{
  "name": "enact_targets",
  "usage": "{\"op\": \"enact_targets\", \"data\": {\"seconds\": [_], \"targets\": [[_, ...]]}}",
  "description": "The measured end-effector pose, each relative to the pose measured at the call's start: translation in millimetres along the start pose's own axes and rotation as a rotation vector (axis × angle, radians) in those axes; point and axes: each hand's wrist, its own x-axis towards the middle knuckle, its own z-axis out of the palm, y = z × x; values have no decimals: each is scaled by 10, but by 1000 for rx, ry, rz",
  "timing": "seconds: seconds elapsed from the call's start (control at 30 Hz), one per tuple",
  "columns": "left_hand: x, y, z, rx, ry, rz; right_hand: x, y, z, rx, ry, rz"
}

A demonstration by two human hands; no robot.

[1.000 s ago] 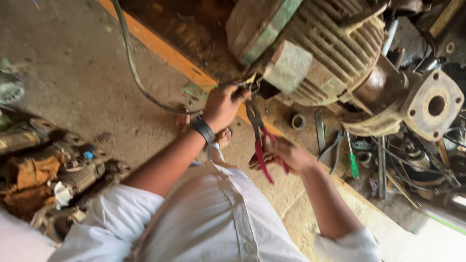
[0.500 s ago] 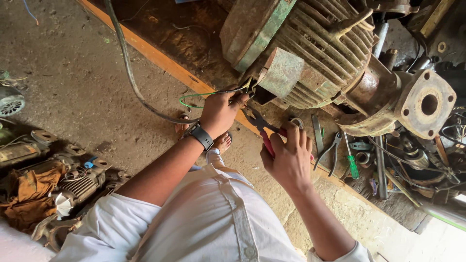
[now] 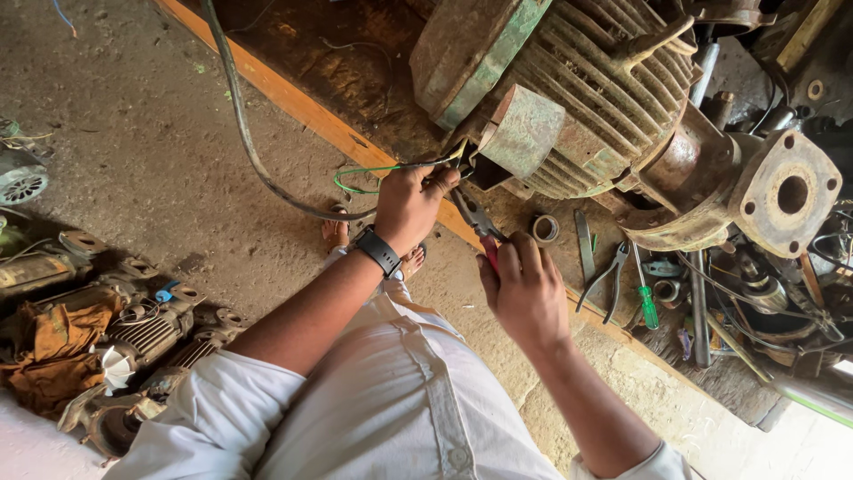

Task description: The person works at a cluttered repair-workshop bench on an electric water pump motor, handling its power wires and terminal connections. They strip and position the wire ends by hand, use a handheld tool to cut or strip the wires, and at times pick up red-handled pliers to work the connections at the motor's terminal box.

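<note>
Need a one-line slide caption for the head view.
Left hand holds wires at a rusty green motor; right hand grips red-handled pliers.

The motor [image 3: 569, 98] is cast metal with ribbed sides, its green paint worn, matt and rust-streaked. At its three o'clock the pipe flange [image 3: 786, 191] is rough, rusty iron. The pliers [image 3: 480, 227] in the right hand [image 3: 529, 293] have dull grey steel jaws and red plastic grips. The left hand [image 3: 409, 204] wears a black matt wristband [image 3: 379, 252] and pinches thin plastic-coated wires [image 3: 391, 167], one green. At the motor's five o'clock lies a screwdriver [image 3: 647, 298] with a glossy green plastic handle. The floor [image 3: 133, 151] is rough, dusty concrete; the orange edge strip [image 3: 293, 102] looks like painted wood. The shirt [image 3: 391, 400] is smooth white cloth. At eight o'clock lies a brown, crumpled rag [image 3: 44, 351].
</note>
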Motion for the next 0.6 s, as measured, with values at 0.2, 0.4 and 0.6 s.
{"op": "enact_targets", "data": {"seconds": [0.2,0.4,0.6], "targets": [[13,-102,40,-54,24,74,30,481,192,1439,-769,919],[-11,-158,28,-95,-29,114,-111,605,379,1732,-878,928],[-77,-46,-31,61,4,182,-560,849,103,958,-740,557]]}}
